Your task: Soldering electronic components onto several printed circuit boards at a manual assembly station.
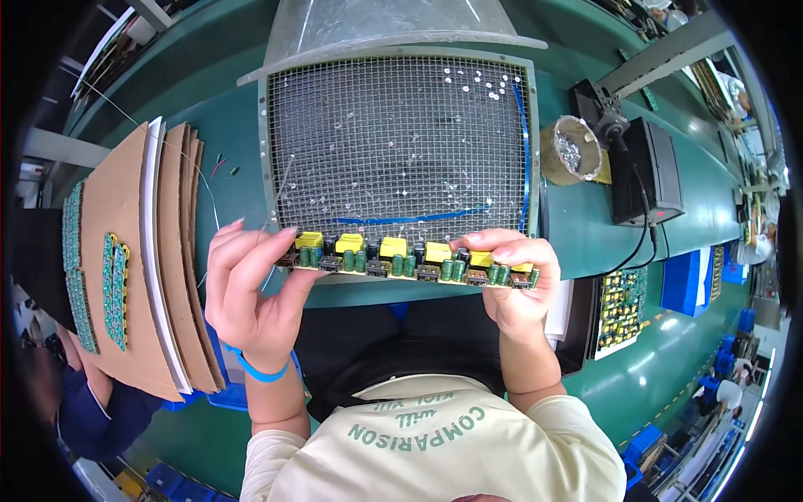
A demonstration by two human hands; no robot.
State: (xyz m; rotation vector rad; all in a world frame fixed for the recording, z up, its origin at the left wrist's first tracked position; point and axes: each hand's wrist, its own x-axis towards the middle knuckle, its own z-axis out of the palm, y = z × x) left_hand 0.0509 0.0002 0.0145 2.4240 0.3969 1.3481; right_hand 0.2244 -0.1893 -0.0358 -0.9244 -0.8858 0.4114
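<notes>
A long strip of circuit boards [404,266] is held level in front of me, above the near edge of the bench. Yellow block components, green cylinders and dark metal sockets stand along it in a row. My left hand [255,289], with a blue band at the wrist, pinches its left end between thumb and fingers. At the other end my right hand [523,280] grips the strip, fingers over the top and thumb below. Just beyond lies a framed wire mesh [376,151] with small white bits and blue strips on it.
Stacked cardboard sheets [125,251] at the left carry more board strips [115,293]. A round tub of scraps [573,151] and a black box with a cable [648,171] stand on the right of the green bench [577,243]. Another person's arm [96,385] shows at lower left.
</notes>
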